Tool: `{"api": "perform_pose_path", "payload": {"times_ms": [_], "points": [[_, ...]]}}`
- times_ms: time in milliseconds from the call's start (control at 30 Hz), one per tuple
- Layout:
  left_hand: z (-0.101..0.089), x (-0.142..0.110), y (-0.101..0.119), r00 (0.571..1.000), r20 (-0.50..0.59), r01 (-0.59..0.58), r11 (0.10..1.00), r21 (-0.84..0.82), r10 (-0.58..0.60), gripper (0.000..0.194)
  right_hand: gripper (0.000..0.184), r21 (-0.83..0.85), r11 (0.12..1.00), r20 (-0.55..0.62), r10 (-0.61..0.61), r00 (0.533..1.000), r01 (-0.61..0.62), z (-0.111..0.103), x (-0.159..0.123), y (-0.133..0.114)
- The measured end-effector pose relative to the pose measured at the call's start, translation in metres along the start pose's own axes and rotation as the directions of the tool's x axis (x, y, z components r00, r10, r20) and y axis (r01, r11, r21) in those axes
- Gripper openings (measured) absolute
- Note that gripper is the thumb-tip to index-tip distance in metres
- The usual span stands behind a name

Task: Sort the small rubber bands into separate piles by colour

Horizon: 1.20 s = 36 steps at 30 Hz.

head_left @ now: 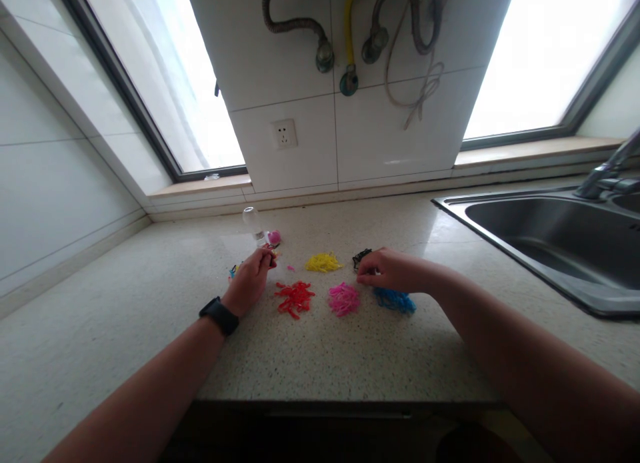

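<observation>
My left hand (253, 276), wearing a dark watch (219, 316), is closed in a pinch on a few small rubber bands of mixed colours. Part of another mixed-colour pile (233, 271) shows behind that hand. My right hand (387, 270) hangs over the counter with its fingertips together, between the black pile (361, 256), the pink pile (343, 298) and the blue pile (395, 299) of rubber bands. Anything inside its pinch is too small to tell. Red rubber bands (295, 298) lie close to my left hand, with yellow ones (323, 262) farther back.
A clear plastic bottle-like container (251, 222) and a round pink object (274, 237) stand behind my left hand. One pink bit (291, 268) lies apart. A steel sink (540, 230) is set into the speckled counter (330, 363) at right; a tiled wall (295, 166) closes the back.
</observation>
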<state>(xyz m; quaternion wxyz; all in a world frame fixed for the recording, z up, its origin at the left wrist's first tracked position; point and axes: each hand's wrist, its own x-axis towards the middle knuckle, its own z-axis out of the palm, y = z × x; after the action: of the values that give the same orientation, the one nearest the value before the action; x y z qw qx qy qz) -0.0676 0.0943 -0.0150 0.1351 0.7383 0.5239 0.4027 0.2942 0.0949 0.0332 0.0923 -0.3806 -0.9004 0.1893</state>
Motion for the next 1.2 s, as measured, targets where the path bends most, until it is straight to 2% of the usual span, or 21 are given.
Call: {"api": "perform_pose_path", "payload": {"times_ms": [233,400,733,900,1033,1100,1200], "points": [[0.002,0.0,-0.003,1.0,0.009,-0.008,0.998,-0.06,0.008,0.024,0.024,-0.026,1.0,0.001,-0.005,1.0,0.005,-0.002,0.0,-0.003],[0.005,0.0,0.001,1.0,0.005,0.008,0.985,-0.173,-0.008,0.024,0.023,-0.014,1.0,-0.004,-0.013,1.0,0.013,-0.001,0.0,-0.002],[0.008,-0.005,0.027,1.0,0.01,-0.007,0.961,-0.277,0.01,0.024,0.023,-0.009,1.0,-0.008,-0.012,1.0,0.012,-0.002,-0.001,-0.002],[0.012,-0.013,0.047,0.995,0.082,-0.044,0.975,-0.218,0.063,0.023,0.025,0.021,0.999,-0.035,-0.026,0.999,0.027,-0.001,0.0,-0.01],[0.014,-0.023,0.065,0.979,0.129,-0.146,0.984,-0.104,0.159,0.019,0.024,0.072,0.992,-0.138,-0.096,0.986,0.106,0.005,0.002,-0.024],[0.014,-0.028,0.076,0.949,0.165,-0.259,0.963,-0.069,0.268,0.016,0.025,0.105,0.982,-0.199,-0.136,0.97,0.159,0.009,0.004,-0.032],[0.015,-0.034,0.089,0.901,0.202,-0.373,0.924,-0.087,0.383,0.014,0.026,0.13,0.959,-0.203,-0.223,0.953,0.252,0.015,0.007,-0.043]]}}
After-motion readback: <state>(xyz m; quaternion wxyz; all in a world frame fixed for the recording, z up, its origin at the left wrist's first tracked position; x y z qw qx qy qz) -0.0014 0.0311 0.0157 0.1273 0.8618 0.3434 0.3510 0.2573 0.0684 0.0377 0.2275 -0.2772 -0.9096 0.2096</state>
